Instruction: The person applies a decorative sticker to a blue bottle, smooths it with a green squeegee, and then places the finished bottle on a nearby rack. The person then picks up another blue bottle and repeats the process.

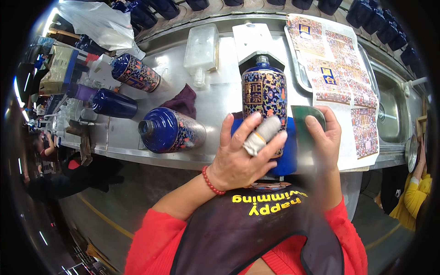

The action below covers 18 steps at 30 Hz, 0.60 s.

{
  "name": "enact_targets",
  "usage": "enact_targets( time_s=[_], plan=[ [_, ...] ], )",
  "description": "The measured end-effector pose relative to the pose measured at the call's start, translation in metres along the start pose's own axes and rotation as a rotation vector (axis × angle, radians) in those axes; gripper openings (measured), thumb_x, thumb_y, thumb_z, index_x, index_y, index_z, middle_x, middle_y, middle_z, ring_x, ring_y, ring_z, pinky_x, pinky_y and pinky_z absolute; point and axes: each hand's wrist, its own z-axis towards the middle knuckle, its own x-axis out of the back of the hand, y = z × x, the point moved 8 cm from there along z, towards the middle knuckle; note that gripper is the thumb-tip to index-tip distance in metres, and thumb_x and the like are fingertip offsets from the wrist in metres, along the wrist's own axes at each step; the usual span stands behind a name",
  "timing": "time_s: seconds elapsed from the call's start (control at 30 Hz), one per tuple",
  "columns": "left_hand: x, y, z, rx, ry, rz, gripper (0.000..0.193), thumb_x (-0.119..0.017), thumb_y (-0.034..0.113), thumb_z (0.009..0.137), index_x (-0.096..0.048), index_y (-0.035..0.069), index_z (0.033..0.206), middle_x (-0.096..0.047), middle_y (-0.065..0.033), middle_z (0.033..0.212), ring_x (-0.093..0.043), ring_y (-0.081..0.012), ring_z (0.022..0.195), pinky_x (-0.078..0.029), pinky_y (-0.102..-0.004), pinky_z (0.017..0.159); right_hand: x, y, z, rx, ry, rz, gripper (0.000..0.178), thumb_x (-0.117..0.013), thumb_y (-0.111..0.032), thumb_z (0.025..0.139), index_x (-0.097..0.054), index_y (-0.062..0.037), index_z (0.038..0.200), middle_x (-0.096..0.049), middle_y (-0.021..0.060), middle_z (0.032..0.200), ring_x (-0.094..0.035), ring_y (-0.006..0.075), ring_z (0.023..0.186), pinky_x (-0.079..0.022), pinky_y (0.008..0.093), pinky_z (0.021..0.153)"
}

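A dark blue bottle [265, 89] with a flower-patterned wrap lies in front of me, its neck pointing away, on a white rest with a blue cloth-like piece at its near end. My left hand [245, 153] is laid over the bottle's lower part, fingers spread; one finger wears a grey-white wrapping [262, 135]. Pinched in my right hand [324, 137], just right of the bottle, is a flat dark green scraper [306, 123]. To the left lies another patterned blue bottle [172, 130], its mouth toward the left.
Printed patterned sheets [339, 87] cover a tray at the right, beside a metal sink [392, 114]. Farther left are a purple cloth [184, 101], a plain blue bottle [114, 103] and a patterned one [136, 73]. A clear block-shaped bottle [201, 48] lies behind. Several blue bottles line the back.
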Motion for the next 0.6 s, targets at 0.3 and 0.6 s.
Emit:
enact_targets(
  time_s=[0.3, 0.6],
  plan=[
    [-0.022, -0.033, -0.022, 0.152, 0.095, -0.283, 0.108, -0.080, 0.051, 0.079, -0.030, -0.004, 0.157, -0.051, -0.0261, 0.148, -0.039, -0.0500, 0.143, -0.023, -0.0606, 0.119, -0.022, -0.024, 0.011, 0.189, -0.042, -0.285, 0.018, -0.072, -0.011, 0.095, -0.063, -0.0003, 0.107, -0.069, 0.0039, 0.088, -0.065, 0.0074, 0.077, -0.053, 0.0227, 0.068],
    [-0.010, -0.038, -0.005, 0.092, 0.022, -0.168, 0.107, -0.046, 0.081, 0.088, -0.031, 0.000, 0.158, -0.044, -0.0264, 0.153, -0.025, -0.0507, 0.148, -0.005, -0.0629, 0.121, 0.002, -0.007, 0.006, 0.059, -0.008, -0.007, 0.017, -0.069, -0.011, 0.098, -0.061, -0.0009, 0.109, -0.069, 0.0034, 0.091, -0.064, 0.0067, 0.076, -0.054, 0.0221, 0.067]
  ],
)
